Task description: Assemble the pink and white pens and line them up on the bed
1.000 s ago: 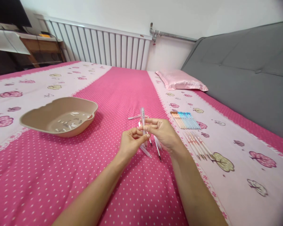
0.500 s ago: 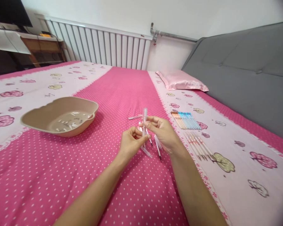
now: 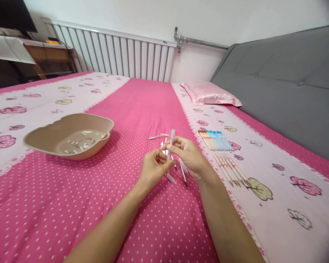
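Between my two hands a translucent pale-pink pen barrel stands nearly upright, its top tilted to the right. My left hand pinches its lower end between thumb and fingers. Higher up, my right hand is closed around it, with thumb and forefinger pressed together. Under and beside the hands lie loose pen parts: a white pen refill with a dark tip, a clear pen tube, and another pale tube farther off. Some of these parts are hidden by my fingers.
A beige basin holding small white and grey pieces sits at left on the pink dotted bedspread. To the right lie a row of orange and blue pens and several clear pens. A pink pillow rests farther back.
The pen barrel has tilted, its top leaning farther right and a little lower. Both hands keep their grip and have shifted only slightly.
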`<state>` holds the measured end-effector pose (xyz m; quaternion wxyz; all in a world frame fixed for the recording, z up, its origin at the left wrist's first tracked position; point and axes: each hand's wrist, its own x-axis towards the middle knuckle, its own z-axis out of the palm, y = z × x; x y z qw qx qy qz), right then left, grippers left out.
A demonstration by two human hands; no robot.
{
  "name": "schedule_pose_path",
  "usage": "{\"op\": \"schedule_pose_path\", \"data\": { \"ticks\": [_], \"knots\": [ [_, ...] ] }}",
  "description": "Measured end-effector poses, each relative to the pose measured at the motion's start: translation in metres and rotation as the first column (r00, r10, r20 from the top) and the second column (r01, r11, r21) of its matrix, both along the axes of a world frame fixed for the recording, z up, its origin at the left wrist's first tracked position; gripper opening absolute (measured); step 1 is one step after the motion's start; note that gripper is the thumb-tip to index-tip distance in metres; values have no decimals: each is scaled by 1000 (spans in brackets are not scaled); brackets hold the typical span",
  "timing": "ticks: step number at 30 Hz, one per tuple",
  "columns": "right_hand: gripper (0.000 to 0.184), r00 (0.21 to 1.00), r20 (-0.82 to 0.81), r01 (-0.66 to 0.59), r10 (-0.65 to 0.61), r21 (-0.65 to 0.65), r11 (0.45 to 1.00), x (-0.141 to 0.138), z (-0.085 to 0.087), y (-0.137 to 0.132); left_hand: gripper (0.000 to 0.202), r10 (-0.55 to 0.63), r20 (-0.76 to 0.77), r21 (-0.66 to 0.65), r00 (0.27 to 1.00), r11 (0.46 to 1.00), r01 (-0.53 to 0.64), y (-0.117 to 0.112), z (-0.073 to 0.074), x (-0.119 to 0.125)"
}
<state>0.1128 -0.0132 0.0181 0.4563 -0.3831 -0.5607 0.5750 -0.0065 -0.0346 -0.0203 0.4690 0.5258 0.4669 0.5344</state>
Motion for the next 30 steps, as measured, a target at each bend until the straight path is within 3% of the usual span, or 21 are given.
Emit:
{"op": "schedule_pose_path", "data": {
  "ticks": [8, 16, 21, 26, 30],
  "knots": [
    [11, 1000, -16, -15, 15, -12, 1000, 1, 1, 0, 26, -83, 49, -6, 995, 997, 83, 2, -1, 0],
    [12, 999, -31, -20, 19, -42, 999, 1, 3, -1, 42, -109, 89, -6, 990, 994, 110, -1, 6, 1],
    [14, 1000, -29, -11, 10, -36, 999, 0, 2, -2, 25, -51, 68, -7, 996, 999, 51, 0, 3, 1],
    [17, 999, 24, 36, -35, -27, 999, 0, 4, -1, 30, 45, 75, -34, 996, 999, -42, 2, -2, -2],
    [13, 994, 56, 96, -99, 53, 994, 2, 0, 1, 34, 123, 101, -56, 987, 991, -118, 5, -3, -6]
  ]
}}
